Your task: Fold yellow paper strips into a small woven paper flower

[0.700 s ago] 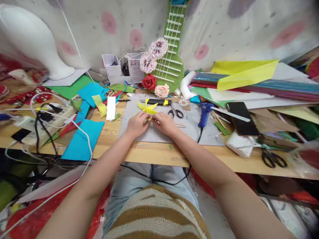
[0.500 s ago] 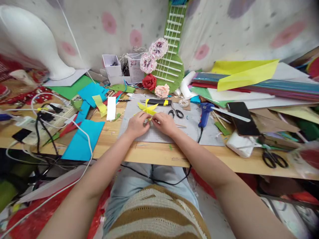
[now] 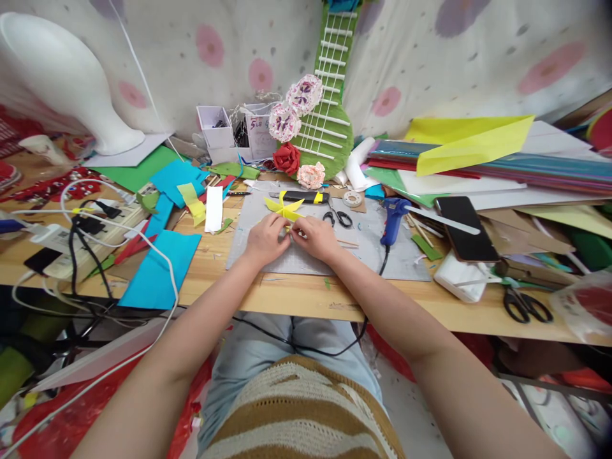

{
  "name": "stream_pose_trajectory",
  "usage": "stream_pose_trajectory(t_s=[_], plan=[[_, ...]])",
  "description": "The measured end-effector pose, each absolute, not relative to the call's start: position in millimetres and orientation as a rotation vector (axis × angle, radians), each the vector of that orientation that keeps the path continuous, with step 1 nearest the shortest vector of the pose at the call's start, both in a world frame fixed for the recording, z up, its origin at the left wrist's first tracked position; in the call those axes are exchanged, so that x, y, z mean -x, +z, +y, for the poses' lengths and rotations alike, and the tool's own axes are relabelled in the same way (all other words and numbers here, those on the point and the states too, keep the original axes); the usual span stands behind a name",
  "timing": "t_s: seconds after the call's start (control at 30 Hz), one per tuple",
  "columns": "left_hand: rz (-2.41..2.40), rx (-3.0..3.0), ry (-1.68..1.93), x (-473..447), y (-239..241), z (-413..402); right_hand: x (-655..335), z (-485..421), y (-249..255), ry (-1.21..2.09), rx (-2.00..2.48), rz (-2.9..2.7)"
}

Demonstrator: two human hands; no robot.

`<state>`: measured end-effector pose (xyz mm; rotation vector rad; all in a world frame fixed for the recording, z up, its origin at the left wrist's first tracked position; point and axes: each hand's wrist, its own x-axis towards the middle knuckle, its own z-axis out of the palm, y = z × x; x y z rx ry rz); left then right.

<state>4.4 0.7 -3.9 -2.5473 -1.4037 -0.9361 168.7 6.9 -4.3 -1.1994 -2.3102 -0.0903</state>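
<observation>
A yellow paper flower (image 3: pixel 284 208) with pointed petals spreads just beyond my fingers, over the grey cutting mat (image 3: pixel 306 261). My left hand (image 3: pixel 268 240) pinches its near side, fingers curled. From the other side my right hand (image 3: pixel 315 237) grips it too, the fingertips of both hands almost meeting. The parts under my fingers are hidden. Behind the flower lies a black and yellow utility knife (image 3: pixel 303 196). Black-handled scissors (image 3: pixel 338 218) rest to the right of it, near a roll of white tape (image 3: pixel 352 198).
A blue glue gun (image 3: pixel 394 220) lies on the mat's right, its cord hanging over the table edge. A phone (image 3: pixel 466 228) sits further right beside stacked paper. Blue paper (image 3: pixel 162 268), white cables and a power strip (image 3: pixel 90 236) occupy the left. A green guitar-shaped craft (image 3: pixel 329 115) stands behind.
My left fingers have shifted very slightly against the flower. Both hands stay in the same place, and the flower has barely moved.
</observation>
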Motion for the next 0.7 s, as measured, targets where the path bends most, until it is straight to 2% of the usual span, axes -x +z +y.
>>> stream_pose_trajectory(t_s=[0.7], plan=[[-1.586, 2.500, -0.848, -10, -6, 12, -172, 8, 1, 0.204, 1.294, -2.092]])
